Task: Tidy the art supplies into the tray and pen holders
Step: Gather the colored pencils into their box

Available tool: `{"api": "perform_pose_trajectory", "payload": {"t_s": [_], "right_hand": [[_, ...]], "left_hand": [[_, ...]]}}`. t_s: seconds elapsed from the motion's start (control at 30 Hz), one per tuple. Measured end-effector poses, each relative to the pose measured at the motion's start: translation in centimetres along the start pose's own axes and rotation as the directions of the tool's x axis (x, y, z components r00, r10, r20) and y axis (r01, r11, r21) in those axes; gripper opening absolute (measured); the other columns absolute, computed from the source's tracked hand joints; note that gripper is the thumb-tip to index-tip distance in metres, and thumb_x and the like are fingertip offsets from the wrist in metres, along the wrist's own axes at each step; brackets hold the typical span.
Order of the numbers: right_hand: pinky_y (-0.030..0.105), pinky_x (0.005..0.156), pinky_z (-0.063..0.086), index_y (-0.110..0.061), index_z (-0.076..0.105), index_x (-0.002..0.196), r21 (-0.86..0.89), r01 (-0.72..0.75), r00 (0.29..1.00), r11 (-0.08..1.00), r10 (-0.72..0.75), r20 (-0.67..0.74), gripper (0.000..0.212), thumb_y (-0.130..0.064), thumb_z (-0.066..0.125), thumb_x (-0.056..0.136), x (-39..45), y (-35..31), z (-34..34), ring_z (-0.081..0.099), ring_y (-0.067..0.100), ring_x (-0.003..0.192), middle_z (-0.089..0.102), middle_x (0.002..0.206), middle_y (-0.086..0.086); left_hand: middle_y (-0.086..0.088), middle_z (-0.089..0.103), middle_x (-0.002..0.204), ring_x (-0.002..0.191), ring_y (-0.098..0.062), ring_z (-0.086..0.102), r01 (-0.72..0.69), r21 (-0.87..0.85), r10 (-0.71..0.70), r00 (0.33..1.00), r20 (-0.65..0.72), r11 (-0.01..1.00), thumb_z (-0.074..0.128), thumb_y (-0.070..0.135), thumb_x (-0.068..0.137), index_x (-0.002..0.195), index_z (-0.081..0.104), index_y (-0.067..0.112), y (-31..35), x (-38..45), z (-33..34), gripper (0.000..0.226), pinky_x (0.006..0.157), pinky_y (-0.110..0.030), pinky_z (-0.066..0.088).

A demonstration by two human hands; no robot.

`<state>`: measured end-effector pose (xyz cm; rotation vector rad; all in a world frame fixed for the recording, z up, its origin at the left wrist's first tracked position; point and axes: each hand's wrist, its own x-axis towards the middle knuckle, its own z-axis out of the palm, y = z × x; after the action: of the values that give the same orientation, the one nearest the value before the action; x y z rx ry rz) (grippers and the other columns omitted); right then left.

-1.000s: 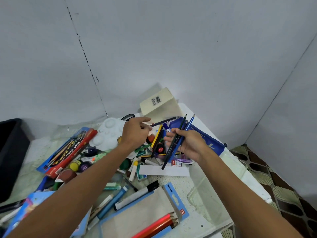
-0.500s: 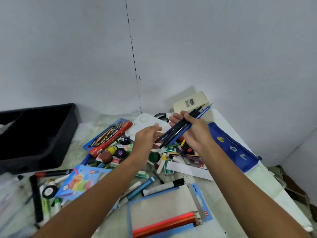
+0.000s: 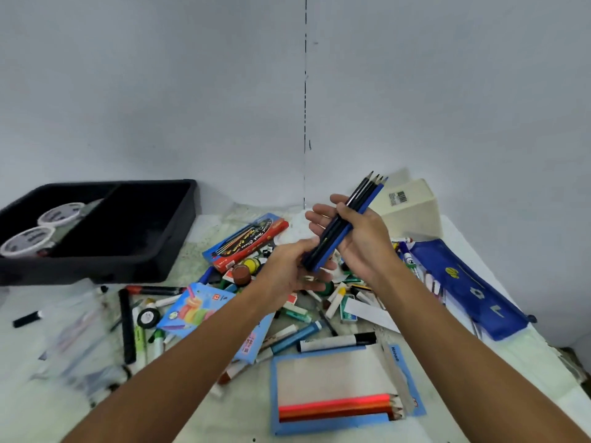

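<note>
Plain room corner with a craft desk, likely at home.

Bare pale walls (image 3: 447, 91) meeting at a seam behind a light desk (image 3: 224, 410) strewn with markers (image 3: 335, 342), boxed coloured pencils (image 3: 246, 241), a blue pencil case (image 3: 463, 282), a cream box (image 3: 409, 206) and a black divided tray (image 3: 128, 266); a strip of patterned floor tile (image 3: 572, 362) at the far right edge.

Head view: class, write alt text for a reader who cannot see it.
Both hands hold a bundle of dark and blue pencils, the right hand gripping its middle and the left hand its lower end, above a table littered with art supplies; a black tray sits far left.
</note>
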<state>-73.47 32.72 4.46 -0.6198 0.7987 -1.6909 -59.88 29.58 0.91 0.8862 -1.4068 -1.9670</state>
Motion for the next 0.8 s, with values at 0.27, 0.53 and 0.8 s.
{"api": "perform_pose_trajectory", "payload": {"t_s": [0.27, 0.53, 0.8], "right_hand": [[0.045, 0.082, 0.058, -0.005, 0.054, 0.106, -0.144, -0.096, 0.995, 0.985, 0.097, 0.005, 0.011, -0.005, 0.053, 0.096, -0.2, -0.4, -0.3, 0.070, 0.037, 0.095, 0.070, 0.103, 0.023], [0.031, 0.114, 0.022, -0.029, 0.031, 0.148, -0.902, 0.319, 0.880, 0.290, -0.444, 0.168, 0.081, -0.029, 0.076, 0.080, -1.3, -1.5, -1.6, 0.022, 0.012, 0.143, 0.032, 0.153, -0.005], [0.031, 0.064, 0.041, -0.013, 0.069, 0.093, -0.849, 0.493, 0.748, -0.190, 0.591, 0.302, 0.009, -0.019, 0.067, 0.086, -2.8, 0.7, 1.4, 0.055, 0.016, 0.070, 0.063, 0.078, 0.000]], "left_hand": [[-0.012, 0.071, 0.079, 0.055, -0.018, 0.066, -0.065, 0.165, 0.044, 0.991, 0.128, 0.984, 0.062, 0.018, 0.089, 0.093, 0.067, 0.003, 0.2, -1.7, -1.9, 0.016, 0.049, -0.024, 0.053], [-0.023, 0.071, 0.089, 0.058, -0.020, 0.067, -0.008, 0.463, -0.064, 0.988, 0.140, 0.886, 0.060, 0.013, 0.094, 0.082, 0.070, 0.005, 0.8, -3.3, -4.9, 0.017, 0.049, -0.021, 0.051], [-0.001, 0.075, 0.076, 0.057, -0.008, 0.062, -0.033, 0.836, -0.232, 0.954, 0.189, 0.548, 0.062, 0.019, 0.092, 0.076, 0.070, 0.018, 1.9, -4.7, -6.1, 0.019, 0.048, -0.014, 0.038]]}}
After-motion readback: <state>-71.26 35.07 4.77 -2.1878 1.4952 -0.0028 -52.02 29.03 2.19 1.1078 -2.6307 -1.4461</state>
